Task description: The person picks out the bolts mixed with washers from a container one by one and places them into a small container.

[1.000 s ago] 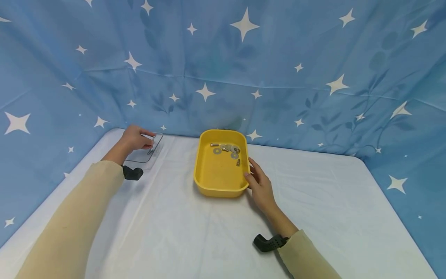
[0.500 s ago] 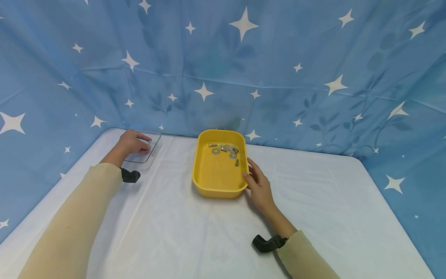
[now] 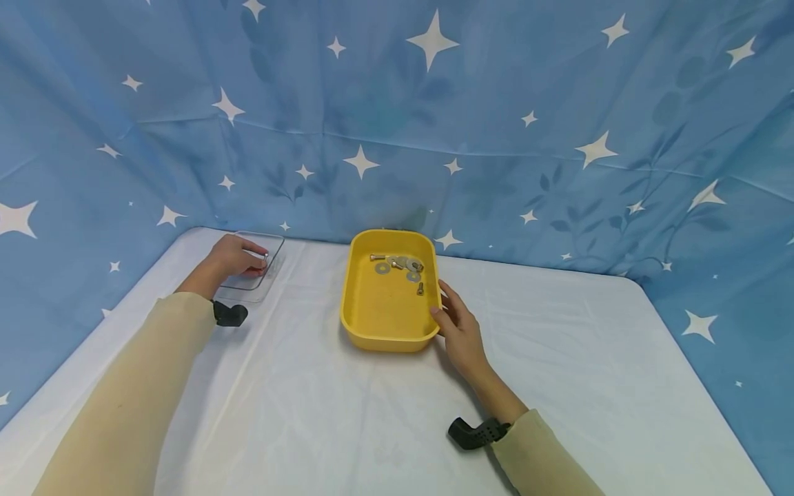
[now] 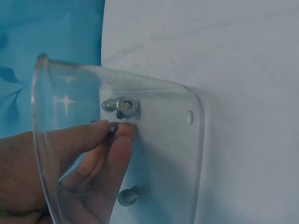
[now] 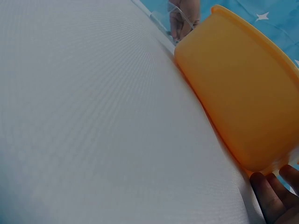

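Head view has two beige sleeves (image 3: pixel 124 393) at the nearest edge, then two black devices (image 3: pixel 476 434), one at each wrist. Both arms reach forward over one white surface (image 3: pixel 347 427); the left arm is stretched toward the far left corner, and the right arm slants inward to the middle. The right hand (image 3: pixel 464 337) holds one yellow tray (image 3: pixel 387 306) by its right side: the thumb lies at the rim, and the other fingers are bent, a little apart, against the outer wall. This tray stands near the far edge of the surface. Inside it, mostly in the far half, I count four screws (image 3: pixel 420 288) and about five flat washers (image 3: pixel 382 269); some washers overlap, so their number is not certain. Well apart to the left is one clear box (image 4: pixel 168 144), with the left hand (image 3: pixel 232 256) inside it. Its thumb and fingers are closed in a pinch on one small metal piece (image 4: pixel 112 128), mostly covered. Just beside them lie what appear to be two box screws (image 4: pixel 127 107) close together, and a third is apart. Farthest hangs one blue cloth (image 3: pixel 372 89) with white stars.
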`<state>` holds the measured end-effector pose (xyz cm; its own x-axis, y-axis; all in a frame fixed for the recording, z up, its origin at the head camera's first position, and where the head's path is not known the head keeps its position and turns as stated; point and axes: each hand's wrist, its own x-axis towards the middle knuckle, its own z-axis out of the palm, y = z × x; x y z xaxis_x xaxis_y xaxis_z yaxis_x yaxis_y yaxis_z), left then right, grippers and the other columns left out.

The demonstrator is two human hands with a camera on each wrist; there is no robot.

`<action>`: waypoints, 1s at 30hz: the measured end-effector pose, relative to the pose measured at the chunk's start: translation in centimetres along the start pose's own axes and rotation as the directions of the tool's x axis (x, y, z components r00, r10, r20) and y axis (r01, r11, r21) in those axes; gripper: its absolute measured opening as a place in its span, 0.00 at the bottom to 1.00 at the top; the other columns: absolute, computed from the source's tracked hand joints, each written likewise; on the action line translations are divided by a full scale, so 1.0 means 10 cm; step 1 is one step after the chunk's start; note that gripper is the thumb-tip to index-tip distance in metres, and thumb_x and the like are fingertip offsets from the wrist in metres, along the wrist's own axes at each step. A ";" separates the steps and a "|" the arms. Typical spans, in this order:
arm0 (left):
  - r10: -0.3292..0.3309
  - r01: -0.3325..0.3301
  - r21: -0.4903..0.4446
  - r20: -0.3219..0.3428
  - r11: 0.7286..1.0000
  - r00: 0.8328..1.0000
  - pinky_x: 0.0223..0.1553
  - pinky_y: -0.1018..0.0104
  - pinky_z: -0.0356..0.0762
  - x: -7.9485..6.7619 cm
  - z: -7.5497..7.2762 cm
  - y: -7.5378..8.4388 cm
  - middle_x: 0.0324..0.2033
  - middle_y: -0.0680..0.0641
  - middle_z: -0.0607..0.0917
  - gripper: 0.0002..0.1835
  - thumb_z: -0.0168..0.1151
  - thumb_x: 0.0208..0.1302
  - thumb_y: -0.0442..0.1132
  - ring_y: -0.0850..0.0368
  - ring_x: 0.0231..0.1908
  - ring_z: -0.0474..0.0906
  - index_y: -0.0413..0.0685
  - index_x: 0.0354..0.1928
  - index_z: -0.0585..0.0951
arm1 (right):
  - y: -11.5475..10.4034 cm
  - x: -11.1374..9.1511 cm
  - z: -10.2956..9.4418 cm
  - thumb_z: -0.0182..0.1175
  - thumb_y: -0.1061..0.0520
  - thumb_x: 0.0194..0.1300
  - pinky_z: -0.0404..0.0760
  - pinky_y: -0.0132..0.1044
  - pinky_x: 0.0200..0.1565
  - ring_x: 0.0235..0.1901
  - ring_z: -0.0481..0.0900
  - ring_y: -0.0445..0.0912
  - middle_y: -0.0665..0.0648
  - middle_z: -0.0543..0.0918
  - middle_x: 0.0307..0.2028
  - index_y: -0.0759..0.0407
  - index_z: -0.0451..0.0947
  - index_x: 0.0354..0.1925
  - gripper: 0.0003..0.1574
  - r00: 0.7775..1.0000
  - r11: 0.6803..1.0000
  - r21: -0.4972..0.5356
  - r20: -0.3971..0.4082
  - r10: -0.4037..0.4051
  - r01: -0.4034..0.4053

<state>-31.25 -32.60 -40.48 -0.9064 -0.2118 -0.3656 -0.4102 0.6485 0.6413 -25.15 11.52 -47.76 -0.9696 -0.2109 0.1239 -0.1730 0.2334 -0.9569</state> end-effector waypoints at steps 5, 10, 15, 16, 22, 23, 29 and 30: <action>0.010 -0.009 -0.031 0.015 0.999 1.000 0.36 0.70 0.84 0.00 0.00 0.00 0.25 0.54 0.86 0.21 0.61 0.70 0.35 0.66 0.26 0.84 0.32 0.62 0.78 | 0.00 0.00 0.00 0.51 0.52 0.79 0.85 0.43 0.56 0.65 0.77 0.57 0.63 0.72 0.71 0.46 0.58 0.78 0.34 1.000 1.000 0.000 -0.001 -0.004 0.004; -0.007 0.007 -0.039 0.006 0.999 1.000 0.35 0.70 0.84 0.02 0.01 -0.02 0.25 0.54 0.86 0.21 0.62 0.70 0.35 0.66 0.26 0.84 0.32 0.61 0.78 | 0.02 0.00 0.00 0.51 0.52 0.79 0.85 0.42 0.56 0.65 0.77 0.58 0.63 0.72 0.71 0.46 0.58 0.78 0.34 1.000 1.000 0.003 0.001 -0.010 0.010; -0.005 0.006 -0.053 0.013 0.999 1.000 0.35 0.70 0.84 0.01 0.01 -0.03 0.25 0.54 0.86 0.21 0.62 0.70 0.35 0.66 0.26 0.84 0.32 0.61 0.78 | 0.03 0.01 0.00 0.51 0.52 0.79 0.85 0.42 0.56 0.65 0.78 0.58 0.63 0.72 0.71 0.46 0.58 0.78 0.34 1.000 1.000 0.007 0.005 -0.017 0.017; -0.005 0.006 -0.055 0.012 0.998 1.000 0.35 0.70 0.84 0.01 0.01 -0.03 0.26 0.53 0.86 0.21 0.62 0.70 0.35 0.66 0.26 0.84 0.32 0.61 0.78 | 0.03 0.01 0.00 0.51 0.52 0.79 0.85 0.42 0.56 0.65 0.78 0.58 0.63 0.72 0.71 0.46 0.58 0.78 0.34 1.000 1.000 0.008 0.005 -0.018 0.018; -0.018 0.019 -0.057 0.002 0.998 1.000 0.35 0.71 0.84 0.01 0.00 -0.03 0.26 0.53 0.86 0.20 0.62 0.69 0.35 0.66 0.26 0.84 0.32 0.60 0.79 | 0.03 0.00 0.00 0.51 0.52 0.78 0.85 0.42 0.56 0.64 0.78 0.57 0.63 0.72 0.71 0.45 0.58 0.78 0.34 1.000 1.000 0.007 0.000 -0.018 0.018; -0.016 0.016 -0.058 0.005 0.998 1.000 0.36 0.71 0.85 0.01 0.00 -0.03 0.26 0.53 0.86 0.21 0.62 0.70 0.35 0.66 0.26 0.85 0.31 0.60 0.79 | 0.03 0.00 0.00 0.51 0.52 0.79 0.85 0.43 0.56 0.64 0.78 0.57 0.63 0.72 0.71 0.45 0.58 0.78 0.34 1.000 1.000 0.007 -0.001 -0.016 0.016; 0.047 -0.046 -0.104 0.005 0.993 0.999 0.45 0.63 0.87 -0.10 -0.04 0.00 0.31 0.55 0.88 0.23 0.61 0.72 0.38 0.67 0.29 0.86 0.32 0.64 0.76 | 0.03 0.00 0.00 0.51 0.51 0.79 0.85 0.43 0.57 0.65 0.78 0.57 0.63 0.72 0.71 0.44 0.58 0.78 0.34 1.000 1.000 0.006 -0.002 -0.005 0.005; 0.064 -0.063 -0.125 0.006 0.990 0.998 0.50 0.60 0.86 -0.13 -0.05 0.01 0.33 0.55 0.88 0.24 0.60 0.73 0.38 0.69 0.31 0.86 0.33 0.66 0.75 | 0.03 0.00 0.00 0.51 0.51 0.79 0.85 0.44 0.57 0.65 0.78 0.57 0.63 0.72 0.71 0.44 0.58 0.78 0.34 1.000 1.000 0.005 -0.001 -0.005 0.005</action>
<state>-30.20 -32.58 -39.62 -0.9302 -0.1649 -0.3279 -0.3617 0.5641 0.7423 -25.21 11.56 -48.06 -0.9689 -0.2109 0.1294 -0.1773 0.2271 -0.9576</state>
